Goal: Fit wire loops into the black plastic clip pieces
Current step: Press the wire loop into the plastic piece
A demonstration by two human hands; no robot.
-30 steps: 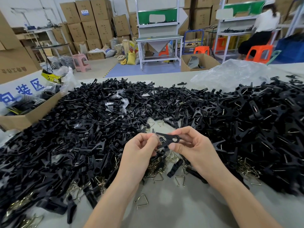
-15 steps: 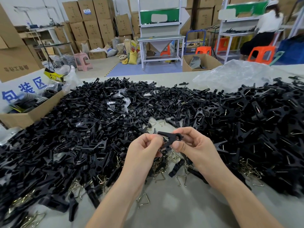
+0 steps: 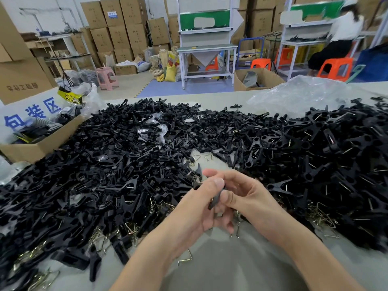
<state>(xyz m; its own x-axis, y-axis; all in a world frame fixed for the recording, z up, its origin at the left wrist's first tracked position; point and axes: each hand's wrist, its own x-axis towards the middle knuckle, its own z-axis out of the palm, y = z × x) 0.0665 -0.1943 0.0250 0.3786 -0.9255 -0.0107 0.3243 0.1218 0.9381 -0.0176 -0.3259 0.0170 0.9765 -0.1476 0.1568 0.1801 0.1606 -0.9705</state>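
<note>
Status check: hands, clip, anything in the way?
Left hand and right hand both gripping one black clip piece. Seating hidden between palms. Nothing blocking; clip pile all around.

Light: bright, even, diffuse from overhead; no hard shadows. Soft grey shade on the pale grey-green worktop [image 3: 241, 269] beneath the forearms. Faint sheen on the crumpled clear plastic bag [image 3: 294, 95]. Left hand [image 3: 199, 208], right hand [image 3: 245, 194] and the black plastic clip piece [image 3: 216, 198] they grip: slightly motion-smeared. Wide-angle bowing at edges (the white metal-framed bench [image 3: 206, 47] leans); upper-right corner blurred.
</note>
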